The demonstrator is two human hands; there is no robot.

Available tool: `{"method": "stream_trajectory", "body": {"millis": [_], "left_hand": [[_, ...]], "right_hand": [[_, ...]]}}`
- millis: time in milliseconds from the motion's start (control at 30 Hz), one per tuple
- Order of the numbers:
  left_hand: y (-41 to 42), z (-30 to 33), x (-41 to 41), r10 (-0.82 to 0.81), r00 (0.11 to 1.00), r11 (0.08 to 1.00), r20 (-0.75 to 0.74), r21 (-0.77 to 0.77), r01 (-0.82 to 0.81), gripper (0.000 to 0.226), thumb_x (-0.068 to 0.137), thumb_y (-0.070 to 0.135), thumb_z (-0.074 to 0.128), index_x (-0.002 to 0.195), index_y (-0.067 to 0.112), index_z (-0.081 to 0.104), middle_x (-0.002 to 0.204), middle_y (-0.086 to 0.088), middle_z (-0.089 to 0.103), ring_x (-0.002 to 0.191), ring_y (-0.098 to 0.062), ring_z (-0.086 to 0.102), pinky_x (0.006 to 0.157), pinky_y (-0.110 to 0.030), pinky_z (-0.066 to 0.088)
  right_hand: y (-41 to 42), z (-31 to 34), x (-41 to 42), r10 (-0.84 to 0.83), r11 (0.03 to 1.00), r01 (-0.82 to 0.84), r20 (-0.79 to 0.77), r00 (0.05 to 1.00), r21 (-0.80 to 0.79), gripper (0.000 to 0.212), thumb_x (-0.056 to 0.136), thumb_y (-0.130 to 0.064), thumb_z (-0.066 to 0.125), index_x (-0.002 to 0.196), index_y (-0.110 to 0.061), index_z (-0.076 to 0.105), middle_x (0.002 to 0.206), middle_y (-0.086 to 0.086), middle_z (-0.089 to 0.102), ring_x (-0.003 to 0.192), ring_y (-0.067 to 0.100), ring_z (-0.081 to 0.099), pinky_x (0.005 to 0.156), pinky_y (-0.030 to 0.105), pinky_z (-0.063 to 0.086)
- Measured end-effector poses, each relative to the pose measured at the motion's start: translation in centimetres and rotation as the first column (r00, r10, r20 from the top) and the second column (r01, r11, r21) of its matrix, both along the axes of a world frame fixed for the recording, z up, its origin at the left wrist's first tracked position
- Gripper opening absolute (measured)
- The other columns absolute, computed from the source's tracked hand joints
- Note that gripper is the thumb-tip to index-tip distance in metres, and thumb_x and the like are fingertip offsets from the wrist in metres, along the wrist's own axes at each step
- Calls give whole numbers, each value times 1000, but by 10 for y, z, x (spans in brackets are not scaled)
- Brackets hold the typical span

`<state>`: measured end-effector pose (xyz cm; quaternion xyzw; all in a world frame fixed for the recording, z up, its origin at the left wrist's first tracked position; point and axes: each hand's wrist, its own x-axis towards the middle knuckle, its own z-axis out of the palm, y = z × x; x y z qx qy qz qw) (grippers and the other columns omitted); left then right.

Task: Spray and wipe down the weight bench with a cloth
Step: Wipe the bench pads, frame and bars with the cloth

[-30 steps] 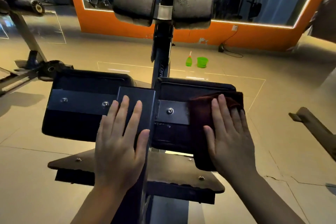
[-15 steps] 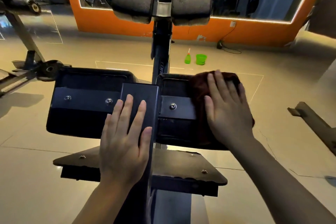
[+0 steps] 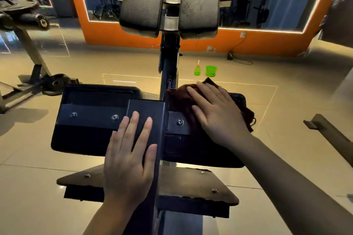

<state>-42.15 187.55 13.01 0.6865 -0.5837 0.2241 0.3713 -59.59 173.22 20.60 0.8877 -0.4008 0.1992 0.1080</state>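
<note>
Wiping is underway, spraying looks done: green spray bottle [image 3: 197, 70] & green cup [image 3: 211, 70] stand on the floor beyond the bench's far edge. R hand [image 3: 219, 114], fingers spread flat, presses the dark red cloth [image 3: 183, 101] on the right pad [image 3: 202, 149] near its far edge. L hand [image 3: 129, 160] lies flat, fingers straight, on the centre beam [image 3: 147, 108], holding nothing. Left pad [image 3: 86, 135] & upper pads [image 3: 142, 0] prob. still to do. Post [image 3: 169, 74] lettering partly hidden, reads "TOR…".
</note>
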Motion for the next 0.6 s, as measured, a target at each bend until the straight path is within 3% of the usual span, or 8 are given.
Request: {"method": "stream_trajectory", "body": {"millis": [100, 200, 367, 500, 600], "left_hand": [[-1, 0, -2, 7, 1000, 1000, 5, -10, -7, 51, 103, 44, 21, 146, 20, 32, 155, -5, 30, 145, -22, 22, 111, -46, 27], [-3, 1, -4, 5, 1000, 1000, 20, -12, -5, 53, 103, 46, 18, 147, 19, 30, 154, -7, 29, 144, -25, 23, 106, -46, 31], [-3, 2, -3, 9, 1000, 1000, 25, -10, -9, 52, 103, 46, 18, 147, 20, 27, 155, -6, 28, 145, -24, 22, 106, -45, 32], [-1, 1, -3, -5, 1000, 1000, -8, -15, 5, 51, 104, 45, 17, 147, 20, 28, 153, -9, 33, 144, -26, 27, 107, -44, 32], [0, 1, -1, -18, 1000, 1000, -3, -22, 17, 50, 104, 44, 19, 146, 20, 29, 153, -7, 33, 145, -24, 26, 109, -43, 31]], "right_hand": [[-5, -1, -29, -56, 998, 57, 114, 992, -7, 55, 98, -45, 21, 148, -28, 37, 149, 2, 43, 138, 21, 31, 117, 37, 17], [-11, 8, -28, -13, 1000, 11, 87, 996, 28, 52, 98, -40, 32, 149, -27, 36, 146, 2, 44, 133, 21, 32, 114, 38, 20], [-18, 31, 24, 157, 987, -152, -100, 983, 57, 53, 102, -41, 34, 153, -30, 22, 152, -4, 36, 136, 19, 33, 108, 33, 26], [-14, 29, 56, 266, 963, -269, -198, 944, 10, 49, 105, -30, 30, 153, -35, 20, 158, -3, 27, 143, 19, 26, 113, 34, 20], [-22, 31, 39, 261, 964, -267, -218, 940, 4, 48, 105, -42, 24, 153, -39, 16, 158, -6, 26, 143, 19, 27, 111, 35, 24]]}}
